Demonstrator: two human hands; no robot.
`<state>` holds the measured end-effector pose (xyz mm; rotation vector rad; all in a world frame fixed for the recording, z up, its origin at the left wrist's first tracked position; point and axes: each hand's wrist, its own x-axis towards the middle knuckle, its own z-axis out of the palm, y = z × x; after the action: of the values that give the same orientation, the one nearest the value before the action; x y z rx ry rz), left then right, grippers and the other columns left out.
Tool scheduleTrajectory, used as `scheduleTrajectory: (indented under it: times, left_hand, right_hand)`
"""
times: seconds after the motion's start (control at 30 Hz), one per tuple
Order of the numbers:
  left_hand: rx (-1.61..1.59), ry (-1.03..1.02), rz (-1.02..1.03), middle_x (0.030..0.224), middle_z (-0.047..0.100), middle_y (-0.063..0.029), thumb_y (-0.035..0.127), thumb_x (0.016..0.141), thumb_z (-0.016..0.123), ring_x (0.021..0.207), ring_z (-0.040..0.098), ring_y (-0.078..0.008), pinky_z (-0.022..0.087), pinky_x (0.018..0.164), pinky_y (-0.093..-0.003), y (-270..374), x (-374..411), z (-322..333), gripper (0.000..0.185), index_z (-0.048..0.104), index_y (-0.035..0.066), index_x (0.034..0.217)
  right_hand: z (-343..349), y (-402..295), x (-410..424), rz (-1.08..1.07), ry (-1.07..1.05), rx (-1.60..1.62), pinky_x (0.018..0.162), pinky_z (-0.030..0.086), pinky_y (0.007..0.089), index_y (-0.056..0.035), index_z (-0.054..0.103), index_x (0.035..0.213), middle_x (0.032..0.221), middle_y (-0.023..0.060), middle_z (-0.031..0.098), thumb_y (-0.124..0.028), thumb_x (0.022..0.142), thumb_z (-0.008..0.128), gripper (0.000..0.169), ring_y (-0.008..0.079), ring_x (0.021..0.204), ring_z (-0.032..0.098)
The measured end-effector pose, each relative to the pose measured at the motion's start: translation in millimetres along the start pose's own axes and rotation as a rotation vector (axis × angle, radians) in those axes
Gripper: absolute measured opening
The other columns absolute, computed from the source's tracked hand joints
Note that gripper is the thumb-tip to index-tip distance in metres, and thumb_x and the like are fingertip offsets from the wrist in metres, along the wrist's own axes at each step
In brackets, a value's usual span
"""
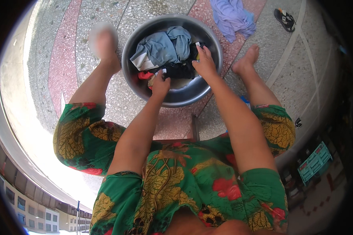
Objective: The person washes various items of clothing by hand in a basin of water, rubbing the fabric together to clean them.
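A large round metal basin (pixel 172 100) stands on the floor between my feet, with wet clothes and some water in it. A grey-blue garment (pixel 160 48) with a white part lies bunched in its upper half. Below it lies a black garment (pixel 179 71) with white tags, beside a small red piece of cloth (pixel 145 75). My left hand (pixel 160 85) is at the black garment's left end, thumb and finger near a white tag. My right hand (pixel 205 63) rests at its right end, fingers spread over the dark cloth by another tag. Whether either hand grips the cloth is unclear.
A lavender cloth (pixel 234 19) lies on the speckled floor beyond the basin. A black sandal (pixel 284 20) is farther right. My bare feet flank the basin. Part of a low wooden stool (pixel 195 129) shows beneath me. A turquoise plastic piece (pixel 315 163) stands at the lower right.
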<state>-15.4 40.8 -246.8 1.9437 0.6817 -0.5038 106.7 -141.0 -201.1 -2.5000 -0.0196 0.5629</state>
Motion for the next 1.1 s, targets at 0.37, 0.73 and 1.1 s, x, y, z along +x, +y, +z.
scheduleTrajectory:
  times: [0.37, 0.73, 1.1]
  left_hand:
    - [-0.641, -0.24, -0.909, 0.099, 0.061, -0.0078, 0.054, 0.083, 0.05, 0.082, 0.059, -0.0243, 0.049, 0.073, -0.0421, 37, 16, -16, 0.057, 0.048, 0.009, 0.118]
    - [-1.347, -0.241, -0.725, 0.109, 0.057, -0.008, 0.045, 0.085, 0.053, 0.094, 0.056, -0.022, 0.046, 0.08, -0.0334, 1, 11, -16, 0.041, 0.055, 0.014, 0.113]
    - [-0.298, -0.104, -0.509, 0.075, 0.059, -0.0067, 0.02, 0.074, 0.069, 0.06, 0.058, -0.0208, 0.046, 0.05, -0.025, 13, -1, -30, 0.056, 0.044, 0.001, 0.121]
  right_hand:
    - [62, -27, -35, 0.817, -0.202, 0.843, 0.037, 0.039, 0.0237, -0.007, 0.056, 0.095, 0.071, 0.0017, 0.055, -0.017, 0.073, 0.06, 0.024, 0.0099, 0.058, 0.053]
    - [36, -81, -90, -0.102, -0.212, 0.339, 0.081, 0.046, 0.0392, -0.0057, 0.051, 0.119, 0.11, 0.0159, 0.054, -0.01, 0.069, 0.06, 0.05, 0.0319, 0.094, 0.057]
    - [54, -37, -108, 0.02, -0.469, 0.246, 0.09, 0.042, 0.04, -0.0057, 0.043, 0.126, 0.118, 0.0179, 0.051, -0.017, 0.074, 0.059, 0.056, 0.0341, 0.108, 0.05]
